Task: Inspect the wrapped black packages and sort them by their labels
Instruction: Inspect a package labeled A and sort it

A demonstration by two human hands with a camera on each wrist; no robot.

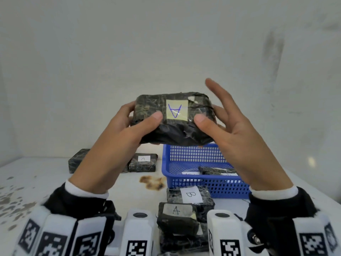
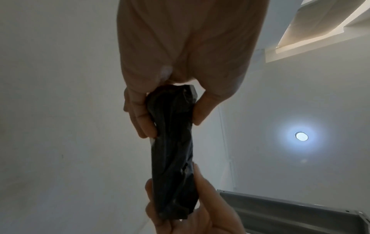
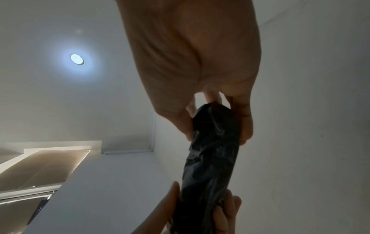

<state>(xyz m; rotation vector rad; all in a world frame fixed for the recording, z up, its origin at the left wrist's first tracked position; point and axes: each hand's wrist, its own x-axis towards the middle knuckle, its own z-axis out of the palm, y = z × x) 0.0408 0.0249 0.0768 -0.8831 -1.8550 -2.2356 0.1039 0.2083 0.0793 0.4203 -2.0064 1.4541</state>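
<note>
— Black plastic wrap is nearest: a package marked A (image 1: 176, 221) lies on the white surface (image 1: 118, 187) between the wrists, with a package marked B (image 1: 190, 197) touching it just behind.

— And beyond those?

— To the right, a blue basket (image 1: 195, 183) with another wrapped package inside (image 1: 214, 171). To the left, further back, two more packages (image 1: 143, 162) side by side, one labelled A.

— Where is the one being checked?

— Lifted above the basket's far edge. The held package (image 1: 174, 118) shows a yellow label with a blue A, upside down from the head view.

— How do the fingers sit on it?

— The left hand (image 1: 118, 137) grips its left end, thumb on the top face beside the label, fingers (image 2: 140, 120) curled underneath. The right hand (image 1: 238, 137) pinches the right end, thumb on top, some fingers (image 3: 245, 125) behind; its forefinger sticks up clear of the wrap.
</note>
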